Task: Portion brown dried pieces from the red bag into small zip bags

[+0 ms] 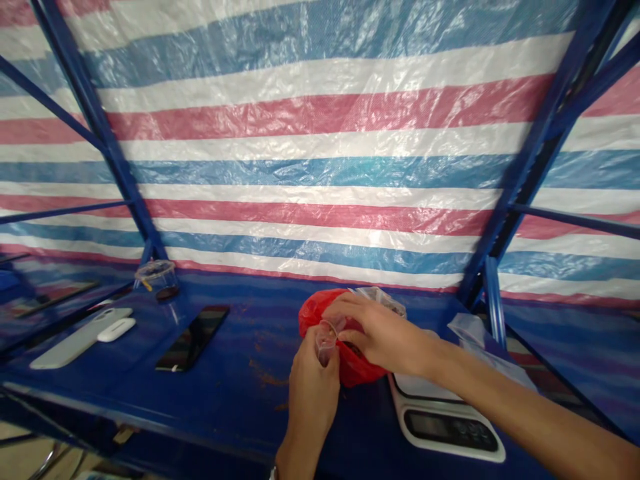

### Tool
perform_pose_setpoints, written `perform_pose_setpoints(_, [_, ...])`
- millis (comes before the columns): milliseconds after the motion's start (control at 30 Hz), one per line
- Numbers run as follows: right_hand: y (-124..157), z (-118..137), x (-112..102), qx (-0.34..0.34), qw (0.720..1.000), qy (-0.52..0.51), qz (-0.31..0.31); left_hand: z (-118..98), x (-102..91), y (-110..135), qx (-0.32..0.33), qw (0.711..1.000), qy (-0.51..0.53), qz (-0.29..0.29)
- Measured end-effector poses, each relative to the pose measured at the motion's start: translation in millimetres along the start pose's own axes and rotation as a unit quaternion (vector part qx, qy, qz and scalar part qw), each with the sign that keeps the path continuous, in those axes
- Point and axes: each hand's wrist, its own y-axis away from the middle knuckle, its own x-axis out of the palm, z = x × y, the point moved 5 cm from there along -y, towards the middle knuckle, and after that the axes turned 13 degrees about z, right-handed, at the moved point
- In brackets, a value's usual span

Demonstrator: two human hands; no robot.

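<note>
My left hand (311, 383) is closed around a small clear plastic bag (327, 337), with the bag's mouth upward. From the right, my right hand (377, 330) reaches over and pinches the edge of the same bag. Just behind and under both hands sits a red plastic bag (357, 371); something dark brown shows inside it, partly hidden by my right hand. Behind my right hand another clear bag (383, 298) is partly visible. A white digital scale (453, 427) lies below my right forearm, which hides part of its platform.
On the blue shelf (230, 400) lie brown crumbs (270, 379), a black phone (194, 339), a pale phone (75, 341) with a white earbud case (117, 330), and a clear cup (161, 280). Clear plastic (493, 350) lies right. Blue posts (117, 160) and striped sheeting stand behind.
</note>
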Motion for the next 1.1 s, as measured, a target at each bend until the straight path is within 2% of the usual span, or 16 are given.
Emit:
perform_pose_setpoints(200, [4.4, 8.3, 6.3, -0.02, 0.994, 0.106, 0.028, -2.2, 0.1, -0.8, 0.015, 0.999, 0.028, -0.02])
perform_pose_setpoints(533, [2.9, 12.0, 2.2, -0.018, 0.992, 0.122, 0.012, 1.1, -0.8, -1.8, 0.019, 0.999, 0.035, -0.03])
perform_pose_setpoints(600, [4.1, 6.5, -3.1, -0.002, 0.993, 0.121, -0.012, 0.5, -1.1, -1.4, 0.022, 0.998, 0.042, -0.029])
perform_pose_setpoints(700, [7.0, -11.5, -10.3, 0.069, 0.989, 0.127, -0.039, 2.0, -3.2, -2.4, 0.026, 0.998, 0.05, -0.025])
perform_pose_setpoints(800, [7.3, -32.1, -5.6, 0.127, 0.981, 0.148, -0.002, 6.9, -10.6, -5.0, 0.042, 0.996, 0.061, -0.05])
perform_pose_setpoints(867, [6.2, -41.7, 1.9, 0.137, 0.977, 0.16, 0.028, 11.1, -16.5, -6.7, 0.055, 0.993, 0.072, -0.075])
perform_pose_setpoints(967, [4.7, -48.5, 10.0, 0.136, 0.975, 0.173, 0.04, 14.8, -22.6, -7.3, 0.057, 0.989, 0.086, -0.104])
perform_pose_setpoints(1100, [4.9, -52.5, 14.4, 0.14, 0.971, 0.185, 0.053, 6.2, -32.0, -1.4, 0.052, 0.982, 0.102, -0.149])
